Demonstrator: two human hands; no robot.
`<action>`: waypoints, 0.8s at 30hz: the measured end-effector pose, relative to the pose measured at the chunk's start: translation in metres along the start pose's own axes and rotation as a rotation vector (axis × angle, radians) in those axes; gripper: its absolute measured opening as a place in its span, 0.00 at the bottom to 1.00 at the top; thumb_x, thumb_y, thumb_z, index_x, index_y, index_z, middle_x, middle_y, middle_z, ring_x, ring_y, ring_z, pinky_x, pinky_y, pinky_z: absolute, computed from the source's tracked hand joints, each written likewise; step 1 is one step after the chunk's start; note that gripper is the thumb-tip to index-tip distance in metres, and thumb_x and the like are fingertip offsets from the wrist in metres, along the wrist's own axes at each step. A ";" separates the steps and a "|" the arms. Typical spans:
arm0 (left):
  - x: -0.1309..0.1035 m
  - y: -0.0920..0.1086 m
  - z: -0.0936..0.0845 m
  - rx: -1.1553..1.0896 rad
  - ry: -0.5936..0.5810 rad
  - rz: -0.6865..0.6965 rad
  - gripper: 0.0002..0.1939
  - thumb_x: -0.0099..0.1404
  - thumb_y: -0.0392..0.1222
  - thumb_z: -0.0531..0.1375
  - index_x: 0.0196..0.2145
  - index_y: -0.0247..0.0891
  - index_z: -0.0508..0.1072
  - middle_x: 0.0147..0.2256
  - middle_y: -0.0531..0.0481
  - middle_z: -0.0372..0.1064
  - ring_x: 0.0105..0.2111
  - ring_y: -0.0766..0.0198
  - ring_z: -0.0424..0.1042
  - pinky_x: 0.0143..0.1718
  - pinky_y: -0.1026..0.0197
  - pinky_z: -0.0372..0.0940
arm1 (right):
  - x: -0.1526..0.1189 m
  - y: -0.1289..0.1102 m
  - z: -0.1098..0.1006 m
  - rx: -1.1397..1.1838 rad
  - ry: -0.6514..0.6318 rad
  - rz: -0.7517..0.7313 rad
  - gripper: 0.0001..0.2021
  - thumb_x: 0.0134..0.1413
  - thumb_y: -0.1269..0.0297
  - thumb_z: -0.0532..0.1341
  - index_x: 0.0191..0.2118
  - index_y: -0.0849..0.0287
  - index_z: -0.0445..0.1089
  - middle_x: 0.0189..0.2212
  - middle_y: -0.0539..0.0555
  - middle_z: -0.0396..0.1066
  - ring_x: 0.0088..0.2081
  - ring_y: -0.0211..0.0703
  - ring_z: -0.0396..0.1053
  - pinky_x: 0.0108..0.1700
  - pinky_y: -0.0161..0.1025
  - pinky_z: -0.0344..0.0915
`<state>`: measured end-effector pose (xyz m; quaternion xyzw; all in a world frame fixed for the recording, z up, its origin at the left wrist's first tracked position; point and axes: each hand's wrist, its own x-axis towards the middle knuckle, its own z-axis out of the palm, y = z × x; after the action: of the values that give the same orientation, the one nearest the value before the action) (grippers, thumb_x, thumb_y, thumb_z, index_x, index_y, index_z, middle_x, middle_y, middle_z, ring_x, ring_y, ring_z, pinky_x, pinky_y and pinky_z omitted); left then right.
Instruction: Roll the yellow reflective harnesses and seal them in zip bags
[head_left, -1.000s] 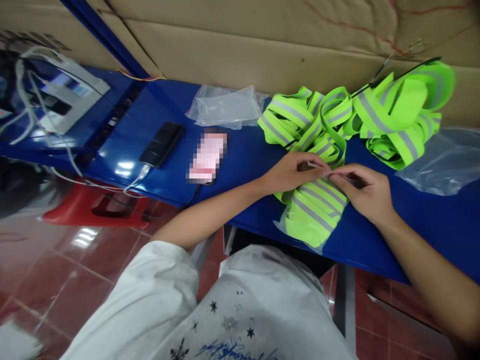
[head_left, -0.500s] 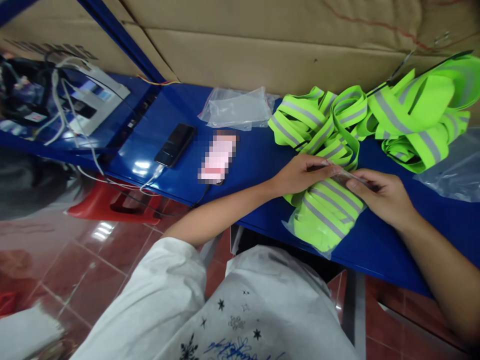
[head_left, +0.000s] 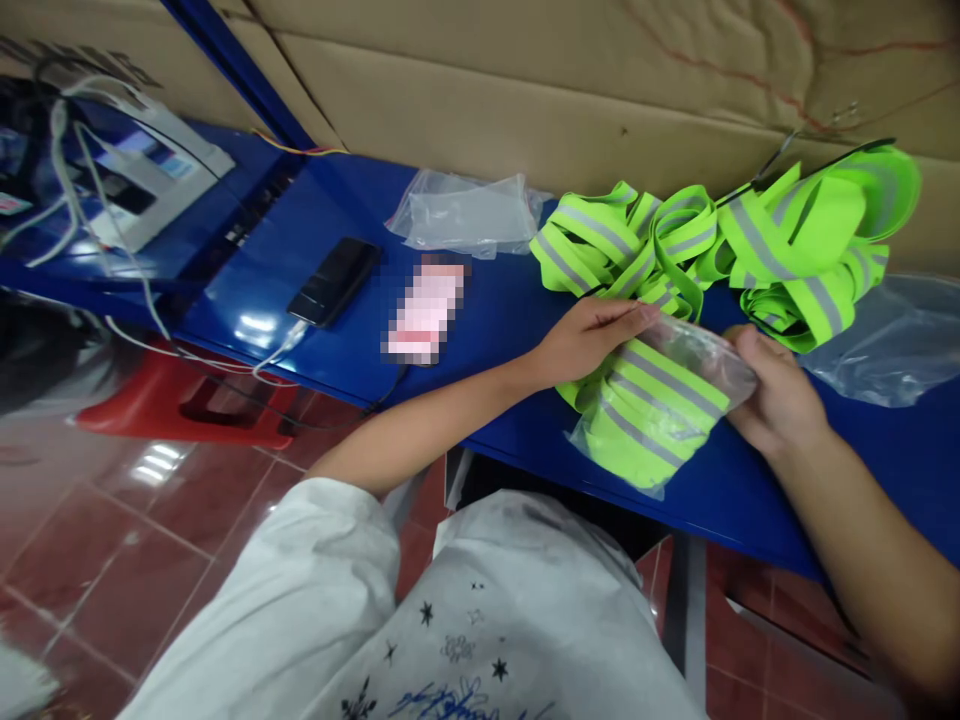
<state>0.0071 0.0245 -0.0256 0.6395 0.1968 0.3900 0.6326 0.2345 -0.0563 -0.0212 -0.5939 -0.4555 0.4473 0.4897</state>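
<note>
A clear plastic bag (head_left: 651,415) holds folded neon-green material with grey reflective stripes. My left hand (head_left: 600,338) pinches the bag's upper left corner between thumb and fingers. At its upper right corner, my right hand (head_left: 780,385) grips the plastic, with some fingers hidden behind the bag. The top edge stretches between both hands. Just beyond lies a tangled heap of neon-green reflective straps (head_left: 637,245), and a second bunch of straps (head_left: 817,245) sits to its right.
Flat clear bags (head_left: 469,213) lie at the back of the blue table (head_left: 517,300). Left of my arm are a pixelated phone (head_left: 426,310) and a black device (head_left: 335,282) with a white cable. More clear plastic (head_left: 885,335) lies at right. A red stool (head_left: 187,395) stands below.
My right hand has shifted right and turned, and the bag's top now lies spread flat between my hands instead of pinched narrow. The view has shifted slightly.
</note>
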 end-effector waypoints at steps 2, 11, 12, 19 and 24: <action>-0.001 0.003 -0.001 0.041 0.017 0.027 0.27 0.70 0.66 0.62 0.36 0.37 0.84 0.37 0.48 0.79 0.39 0.61 0.75 0.44 0.59 0.69 | 0.003 0.001 -0.004 0.022 0.004 -0.002 0.32 0.42 0.29 0.73 0.24 0.54 0.65 0.19 0.50 0.64 0.19 0.38 0.58 0.23 0.39 0.56; 0.013 -0.002 -0.024 0.188 -0.157 -0.064 0.35 0.68 0.73 0.60 0.45 0.35 0.83 0.27 0.50 0.72 0.24 0.65 0.71 0.24 0.63 0.66 | 0.030 0.011 -0.019 -0.070 -0.022 -0.088 0.25 0.43 0.41 0.78 0.25 0.54 0.69 0.17 0.50 0.65 0.19 0.37 0.59 0.24 0.39 0.54; 0.014 -0.001 -0.025 0.161 -0.142 -0.071 0.36 0.67 0.74 0.60 0.44 0.34 0.83 0.27 0.50 0.72 0.24 0.65 0.71 0.23 0.64 0.66 | 0.030 0.009 -0.019 -0.072 -0.038 -0.087 0.25 0.44 0.40 0.77 0.26 0.54 0.69 0.18 0.51 0.66 0.19 0.37 0.59 0.24 0.39 0.55; 0.010 0.004 -0.020 0.072 -0.106 -0.035 0.33 0.68 0.70 0.62 0.48 0.35 0.81 0.40 0.46 0.79 0.34 0.64 0.75 0.32 0.64 0.70 | 0.016 0.000 -0.016 -0.034 -0.054 -0.122 0.26 0.48 0.37 0.73 0.26 0.50 0.63 0.15 0.46 0.57 0.17 0.38 0.54 0.22 0.39 0.54; -0.002 0.021 -0.005 0.088 -0.231 -0.015 0.46 0.55 0.53 0.78 0.66 0.41 0.66 0.61 0.39 0.71 0.57 0.50 0.75 0.47 0.59 0.72 | 0.020 0.000 -0.018 0.002 -0.058 -0.194 0.30 0.61 0.28 0.57 0.28 0.51 0.64 0.17 0.48 0.59 0.17 0.40 0.55 0.22 0.41 0.58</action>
<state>-0.0028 0.0237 -0.0063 0.7061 0.1442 0.2998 0.6252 0.2553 -0.0401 -0.0206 -0.5332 -0.5243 0.4153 0.5180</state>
